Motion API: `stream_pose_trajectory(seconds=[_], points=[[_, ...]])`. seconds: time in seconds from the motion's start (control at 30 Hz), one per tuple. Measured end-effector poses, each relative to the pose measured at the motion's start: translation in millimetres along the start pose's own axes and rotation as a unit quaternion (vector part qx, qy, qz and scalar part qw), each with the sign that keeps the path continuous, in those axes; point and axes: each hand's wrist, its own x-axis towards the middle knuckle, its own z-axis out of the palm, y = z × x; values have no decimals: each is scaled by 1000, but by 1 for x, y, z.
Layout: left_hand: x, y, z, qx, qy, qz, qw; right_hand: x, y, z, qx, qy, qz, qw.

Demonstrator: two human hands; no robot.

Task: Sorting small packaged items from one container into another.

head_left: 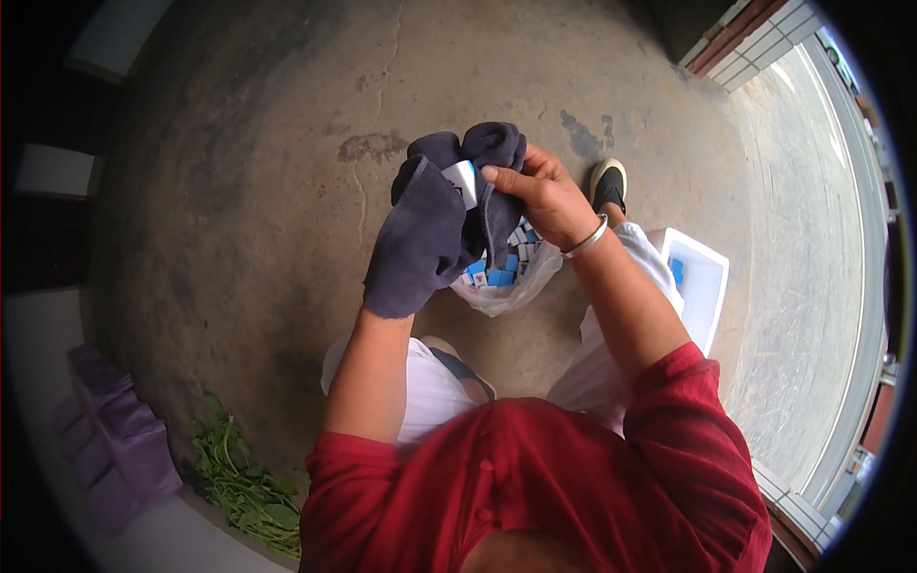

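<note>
A dark grey cloth (406, 239) is draped over my left hand (425, 215), hiding its fingers and wrapping round a white-and-blue mahjong tile (462, 181). The tile's white face shows between the folds. My right hand (544, 194), with a silver bangle at the wrist, pinches the cloth's right edge between thumb and bent fingers, its thumb tip close to the tile. Just beneath both hands, a clear plastic bag (516, 298) stands on the floor with many blue-and-white mahjong tiles (499, 277) inside. The cloth covers part of the bag's far side.
A white foam box (709, 286) with some blue tiles (677, 270) stands beside my right leg. Green leafy stalks (244, 477) lie at the lower left, near a purple padded object (119, 435). A tiled post (764, 43) rises at the upper right.
</note>
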Motion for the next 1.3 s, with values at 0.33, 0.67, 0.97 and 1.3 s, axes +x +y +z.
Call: stream_pose_trajectory(seconds=[0.33, 0.67, 0.97, 1.3], points=[[1, -12, -8, -65, -28, -1, 997, -3, 7, 9, -269, -61, -104, 956], [10, 8, -4, 225, -30, 61, 972, -7, -1, 5, -111, -76, 10, 991], [0, 7, -1, -219, -28, -83, 972, -7, 9, 5, -231, -113, -55, 965], [-1, -3, 1, -126, 30, -46, 990, -2, 18, 9, -364, -101, -151, 914]])
